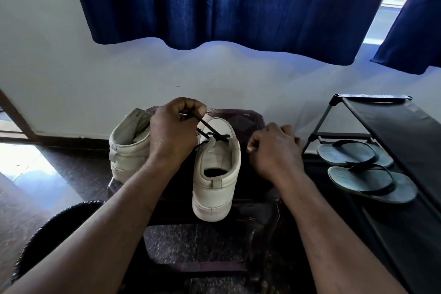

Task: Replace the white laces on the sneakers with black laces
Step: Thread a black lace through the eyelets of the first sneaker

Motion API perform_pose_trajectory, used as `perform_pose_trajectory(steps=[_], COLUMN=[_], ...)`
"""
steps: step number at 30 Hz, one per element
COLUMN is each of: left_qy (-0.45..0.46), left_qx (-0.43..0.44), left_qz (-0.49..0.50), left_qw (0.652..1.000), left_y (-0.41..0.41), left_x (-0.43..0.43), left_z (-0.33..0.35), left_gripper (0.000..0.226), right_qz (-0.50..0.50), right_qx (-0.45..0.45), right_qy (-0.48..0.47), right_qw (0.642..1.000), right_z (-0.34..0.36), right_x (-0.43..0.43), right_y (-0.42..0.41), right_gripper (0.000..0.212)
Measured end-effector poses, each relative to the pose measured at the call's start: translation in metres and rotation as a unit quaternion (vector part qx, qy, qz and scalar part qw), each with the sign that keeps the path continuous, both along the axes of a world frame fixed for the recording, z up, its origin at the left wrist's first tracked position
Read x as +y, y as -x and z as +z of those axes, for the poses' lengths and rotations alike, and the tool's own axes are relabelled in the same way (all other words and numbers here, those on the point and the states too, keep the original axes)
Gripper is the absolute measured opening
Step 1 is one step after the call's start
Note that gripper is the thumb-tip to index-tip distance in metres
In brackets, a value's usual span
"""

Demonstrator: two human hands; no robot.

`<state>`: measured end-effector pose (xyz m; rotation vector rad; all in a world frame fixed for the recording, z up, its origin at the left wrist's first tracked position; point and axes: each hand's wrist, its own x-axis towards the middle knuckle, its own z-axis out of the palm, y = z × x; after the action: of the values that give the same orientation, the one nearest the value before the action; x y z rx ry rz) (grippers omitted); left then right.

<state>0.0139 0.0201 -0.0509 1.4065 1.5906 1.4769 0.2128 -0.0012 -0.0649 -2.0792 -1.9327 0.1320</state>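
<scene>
- Both bare forearms reach in from the bottom edge, over a dark brown plastic stool [248, 119].
- My view has the right hand [274, 150] low, fingers curled beside the shoe; gripping anything? I cannot tell.
- Left hand [174, 126] is raised and pinches a thin black lace [210, 130], taut from the eyelets.
- Two white leather sneakers stand on the stool: near sneaker [216, 186] carries the lace, far sneaker [126, 145] sits left.
- Two grey rubber flip-flops [353, 153] lie on a black metal rack [393, 122] at right.
- Two navy cloth curtains [226, 2] hang beyond.

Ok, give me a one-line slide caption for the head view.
Left hand pinches a black lace threaded through one white sneaker on a dark stool.
</scene>
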Motion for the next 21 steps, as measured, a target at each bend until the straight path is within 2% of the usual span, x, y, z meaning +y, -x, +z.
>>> perform_pose_trajectory(steps=[3,5,8,10,15,18,20,21], left_qy=[0.008,0.006,0.003,0.001,0.005,0.014,0.023,0.026], left_qx=[0.046,0.049,0.032,0.028,0.064,0.081,0.085,0.082], left_qz=[0.002,-0.003,-0.01,-0.013,-0.017,-0.023,-0.036,-0.043], left_qw=[0.999,0.999,0.999,1.0,0.998,0.996,0.995,0.995], left_y=[0.002,0.002,0.0,-0.002,-0.003,-0.002,-0.002,-0.002], left_x=[0.0,0.0,0.0,-0.001,-0.002,0.0,0.001,0.001], left_z=[0.0,0.001,0.002,0.002,0.0,-0.005,-0.008,-0.009], left_gripper=[0.026,0.024,0.019,0.018,0.024,0.022,0.021,0.021], right_qz=[0.001,0.046,0.079,0.091,0.073,0.032,0.013,0.014], right_qx=[0.019,0.065,0.162,0.169,0.132,0.006,-0.019,-0.001], right_qy=[0.034,0.003,-0.049,-0.053,-0.034,0.03,0.051,0.044], right_qw=[0.999,0.997,0.982,0.98,0.988,0.999,0.998,0.999], right_z=[0.0,-0.004,-0.003,-0.005,-0.002,0.001,0.001,0.0], right_x=[0.001,0.005,0.006,0.006,0.004,0.0,-0.001,0.0], right_y=[-0.008,-0.008,0.004,0.011,0.01,0.001,-0.005,-0.007], right_gripper=[0.007,0.004,0.022,0.026,0.006,0.006,0.009,0.008])
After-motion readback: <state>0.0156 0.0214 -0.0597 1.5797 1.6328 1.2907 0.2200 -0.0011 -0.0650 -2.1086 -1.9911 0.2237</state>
